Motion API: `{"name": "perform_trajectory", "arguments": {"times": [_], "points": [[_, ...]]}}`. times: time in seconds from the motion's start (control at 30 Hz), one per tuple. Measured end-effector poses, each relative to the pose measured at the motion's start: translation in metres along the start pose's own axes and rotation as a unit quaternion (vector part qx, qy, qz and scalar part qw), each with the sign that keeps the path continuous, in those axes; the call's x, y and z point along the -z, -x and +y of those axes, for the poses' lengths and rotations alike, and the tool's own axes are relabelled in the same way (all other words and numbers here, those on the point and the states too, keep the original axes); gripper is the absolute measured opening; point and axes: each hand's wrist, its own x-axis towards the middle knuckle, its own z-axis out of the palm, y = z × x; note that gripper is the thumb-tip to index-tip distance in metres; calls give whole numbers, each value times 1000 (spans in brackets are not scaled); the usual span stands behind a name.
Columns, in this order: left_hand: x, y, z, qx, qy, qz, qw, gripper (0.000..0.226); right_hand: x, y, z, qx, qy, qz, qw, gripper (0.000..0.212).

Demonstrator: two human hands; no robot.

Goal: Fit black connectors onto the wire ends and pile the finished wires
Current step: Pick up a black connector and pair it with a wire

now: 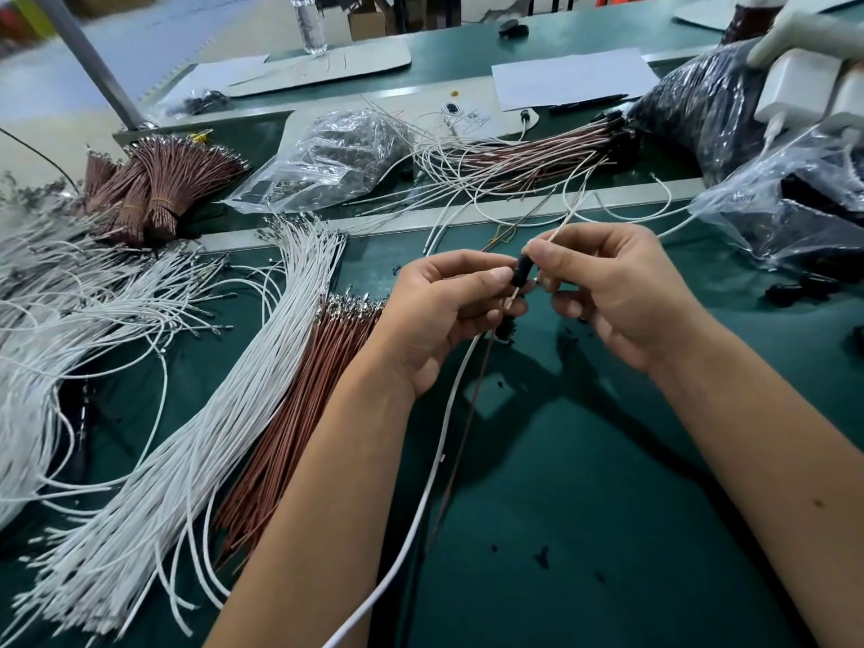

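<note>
A small black connector (522,272), shaped like a short tube, sits between the two hands, up above the green table (608,484). The left hand (449,315) pinches it with thumb and curled fingers. The right hand (612,287) pinches a thin wire (556,233) right at the top of the connector, so the hands are close together. A smooth white wire (421,507) and a thin brown wire (472,404) hang down under the left hand. To the left lie a long bunch of white wires (196,437) and a bunch of brown wires (299,404) with shiny metal tips. Farther back, finished wires (537,154) with black ends lie in a pile beside a crinkly clear bag (336,156).
</note>
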Motion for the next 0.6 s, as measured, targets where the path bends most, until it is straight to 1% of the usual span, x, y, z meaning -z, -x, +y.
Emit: {"name": "perform_trajectory", "arguments": {"times": [0.1, 0.17, 0.23, 0.3, 0.37, 0.4, 0.47, 0.53, 0.6], "points": [[1, 0, 0, -1, 5, -3, 1000, 10, 0, 0, -1, 6, 11, 5, 1000, 19], [0, 0, 0, 0, -3, -6, 1000, 6, 0, 0, 0, 7, 34, 0, 999, 13], [0, 0, -1, -1, -25, -3, 1000, 11, -1, 1, 1, 12, 64, -12, 998, 9], [0, 0, -3, -7, -31, 6, 999, 18, -3, 2, 3, 21, 81, -13, 996, 9], [0, -2, -3, -18, -13, 25, 999, 29, -5, 2, 4, 38, 82, -7, 996, 11], [-1, -2, -2, -24, 3, 38, 999, 30, -6, 3, 5, 47, 91, -4, 995, 11], [-1, -4, -2, -38, 27, 67, 997, 21, -8, 3, 7, 56, 134, 6, 989, 11], [-2, -4, -3, -48, 28, 96, 994, 13, -9, 3, 9, 56, 173, 10, 983, 16], [-4, -4, -3, -52, 40, 100, 993, 11, -10, 4, 9, 52, 189, -10, 981, 20]]}}
